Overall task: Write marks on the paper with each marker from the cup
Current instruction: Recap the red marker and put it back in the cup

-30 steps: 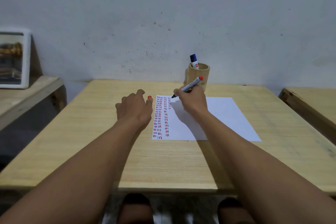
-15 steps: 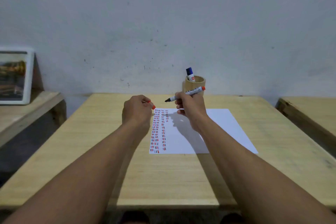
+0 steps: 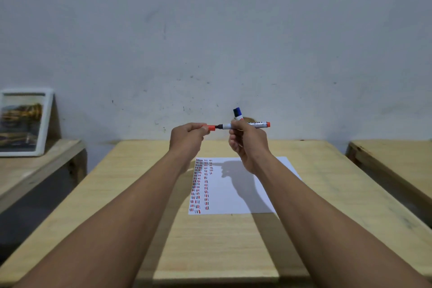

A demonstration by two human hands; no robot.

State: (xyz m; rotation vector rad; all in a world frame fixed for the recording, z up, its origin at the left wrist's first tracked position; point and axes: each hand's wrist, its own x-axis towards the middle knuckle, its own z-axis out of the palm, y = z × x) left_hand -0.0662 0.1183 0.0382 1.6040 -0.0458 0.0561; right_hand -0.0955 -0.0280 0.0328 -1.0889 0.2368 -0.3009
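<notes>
Fingers [image 3: 203, 129] of our left hand [image 3: 187, 140] are pinching the red cap [image 3: 211, 127] at frame centre, aiming it rightward at the nib of the horizontal marker [image 3: 247, 125] our right hand [image 3: 247, 145] is gripping, above the paper [image 3: 233, 192].

Both hands rose; cap [image 3: 209, 127] now meets marker [image 3: 245, 125].

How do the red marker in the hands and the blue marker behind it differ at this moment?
The red marker lies level in the right hand; the blue marker stands upright behind it. The red marker's black tip is bare, its red cap in the left hand just short of it; the blue marker is capped. Both have white barrels.
</notes>
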